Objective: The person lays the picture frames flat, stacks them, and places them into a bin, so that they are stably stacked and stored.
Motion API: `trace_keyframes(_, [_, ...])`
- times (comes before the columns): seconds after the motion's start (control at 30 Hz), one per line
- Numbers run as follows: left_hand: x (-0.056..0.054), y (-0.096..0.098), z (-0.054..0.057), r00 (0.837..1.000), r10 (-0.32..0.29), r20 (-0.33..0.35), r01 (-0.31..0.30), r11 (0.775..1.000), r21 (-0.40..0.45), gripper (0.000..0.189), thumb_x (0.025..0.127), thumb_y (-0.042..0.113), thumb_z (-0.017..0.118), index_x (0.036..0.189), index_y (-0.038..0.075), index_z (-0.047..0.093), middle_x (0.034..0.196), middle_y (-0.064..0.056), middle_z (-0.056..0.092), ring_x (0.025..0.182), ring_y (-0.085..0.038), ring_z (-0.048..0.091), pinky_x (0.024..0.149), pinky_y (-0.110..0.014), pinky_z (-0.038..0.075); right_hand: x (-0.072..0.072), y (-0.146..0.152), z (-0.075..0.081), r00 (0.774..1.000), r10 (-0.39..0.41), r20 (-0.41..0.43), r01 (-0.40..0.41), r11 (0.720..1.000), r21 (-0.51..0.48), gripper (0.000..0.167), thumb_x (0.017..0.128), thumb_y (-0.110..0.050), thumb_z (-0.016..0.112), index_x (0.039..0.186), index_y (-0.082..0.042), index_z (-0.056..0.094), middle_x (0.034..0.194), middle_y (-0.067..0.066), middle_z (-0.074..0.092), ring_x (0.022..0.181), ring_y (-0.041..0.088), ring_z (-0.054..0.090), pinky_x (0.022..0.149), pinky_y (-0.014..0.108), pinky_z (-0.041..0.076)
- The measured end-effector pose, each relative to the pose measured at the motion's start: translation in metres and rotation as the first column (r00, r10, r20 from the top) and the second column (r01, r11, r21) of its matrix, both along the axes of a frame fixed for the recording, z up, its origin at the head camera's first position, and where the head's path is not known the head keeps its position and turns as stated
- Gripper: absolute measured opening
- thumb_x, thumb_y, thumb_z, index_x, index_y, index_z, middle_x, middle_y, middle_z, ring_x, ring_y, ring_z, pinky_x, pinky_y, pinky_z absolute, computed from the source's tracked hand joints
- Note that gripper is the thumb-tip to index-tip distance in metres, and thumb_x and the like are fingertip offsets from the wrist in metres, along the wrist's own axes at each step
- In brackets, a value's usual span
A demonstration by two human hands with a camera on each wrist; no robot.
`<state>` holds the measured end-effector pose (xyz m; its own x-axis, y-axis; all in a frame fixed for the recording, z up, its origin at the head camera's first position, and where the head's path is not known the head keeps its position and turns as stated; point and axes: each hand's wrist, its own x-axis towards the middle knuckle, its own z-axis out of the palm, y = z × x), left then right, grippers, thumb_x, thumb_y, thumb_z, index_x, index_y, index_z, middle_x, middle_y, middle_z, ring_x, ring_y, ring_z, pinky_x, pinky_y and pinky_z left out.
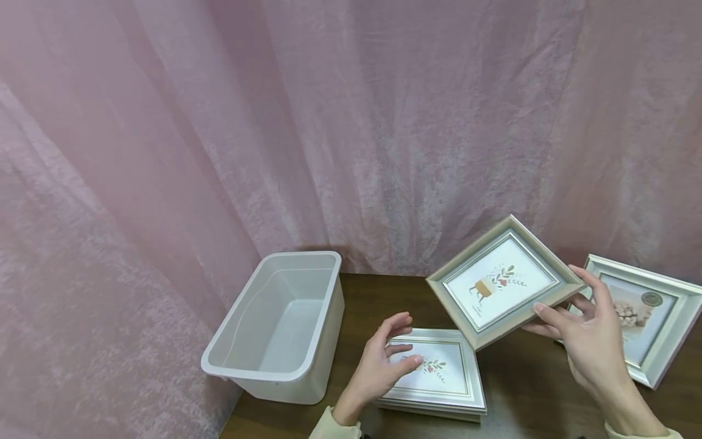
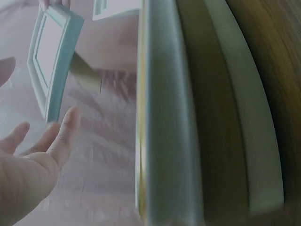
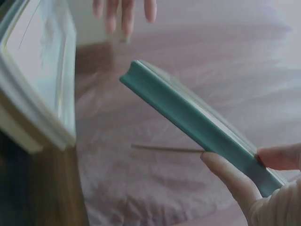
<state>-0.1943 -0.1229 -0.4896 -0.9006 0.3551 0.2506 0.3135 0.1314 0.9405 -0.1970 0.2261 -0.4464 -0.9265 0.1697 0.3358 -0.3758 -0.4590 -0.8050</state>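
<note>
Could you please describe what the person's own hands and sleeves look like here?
The left hand and right hand are bare, with no gloves. A pale cream cuff shows at each wrist: the left sleeve and the right sleeve. The rest of the sleeves is out of frame.

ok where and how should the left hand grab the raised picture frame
Likely the lower-left edge of the raised picture frame, from the left, thumb in front, fingers behind: that side is free, facing the left hand; the right hand grips near the right corner.
</note>
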Motion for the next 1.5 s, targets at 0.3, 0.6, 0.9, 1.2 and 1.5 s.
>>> trace_keyframes(0.3, [-0.006, 0.032, 0.007, 0.982, -0.011, 0.190, -0.049, 0.949, 0.310, 0.080, 0.102, 0.010, 0.072, 0.169, 0.012, 0.028, 0.163, -0.027, 0.048, 0.142, -0.036, 0.061, 0.106, -0.028, 0.060, 0.028, -0.025, 0.001, 0.999, -0.042, 0.032, 0.045, 0.996, -0.077, 0.087, 0.091, 0.033, 0.058, 0.158, -0.017, 0.033, 0.136, 0.006, 0.062, 0.108, 0.017, 0.080, 0.072, 0.046, 0.068])
trace_keyframes(0.6, [-0.010, 0.052, 0.011, 0.935, -0.139, 0.325, -0.083, 0.808, 0.584, 0.075, 0.102, 0.026, 0.058, 0.167, 0.018, 0.021, 0.153, -0.006, 0.055, 0.131, -0.012, 0.065, 0.110, -0.027, 0.054, 0.055, -0.049, -0.006, 0.991, -0.028, 0.131, 0.047, 0.989, -0.144, 0.087, 0.094, 0.031, 0.055, 0.156, -0.025, 0.033, 0.134, 0.002, 0.066, 0.103, 0.021, 0.082, 0.072, 0.047, 0.069])
trace_keyframes(0.9, [-0.007, 0.055, 0.008, 0.913, -0.252, 0.322, -0.027, 0.749, 0.662, 0.054, 0.103, 0.031, 0.050, 0.156, 0.027, 0.041, 0.142, 0.013, 0.066, 0.136, -0.007, 0.063, 0.117, -0.028, 0.050, 0.065, -0.057, -0.009, 0.997, -0.002, 0.073, 0.016, 0.982, -0.190, 0.088, 0.092, 0.035, 0.050, 0.158, -0.021, 0.034, 0.134, 0.006, 0.068, 0.104, 0.025, 0.083, 0.071, 0.052, 0.068])
trace_keyframes(1.2, [-0.009, 0.053, 0.007, 0.942, -0.202, 0.269, -0.027, 0.752, 0.659, 0.056, 0.101, 0.017, 0.054, 0.154, 0.011, 0.036, 0.147, 0.001, 0.059, 0.135, -0.012, 0.064, 0.116, -0.029, 0.054, 0.066, -0.056, -0.012, 0.999, -0.007, 0.046, 0.018, 0.972, -0.235, 0.089, 0.091, 0.037, 0.048, 0.159, -0.019, 0.036, 0.131, 0.009, 0.070, 0.102, 0.027, 0.083, 0.070, 0.053, 0.068])
trace_keyframes(1.5, [-0.009, 0.051, 0.006, 0.961, -0.139, 0.240, -0.048, 0.768, 0.639, 0.074, 0.099, 0.011, 0.063, 0.162, 0.005, 0.025, 0.146, -0.006, 0.061, 0.131, -0.013, 0.067, 0.108, -0.027, 0.059, 0.066, -0.055, -0.013, 0.997, -0.010, 0.077, 0.029, 0.967, -0.252, 0.088, 0.091, 0.037, 0.049, 0.157, -0.020, 0.036, 0.129, 0.008, 0.070, 0.101, 0.027, 0.083, 0.070, 0.052, 0.068])
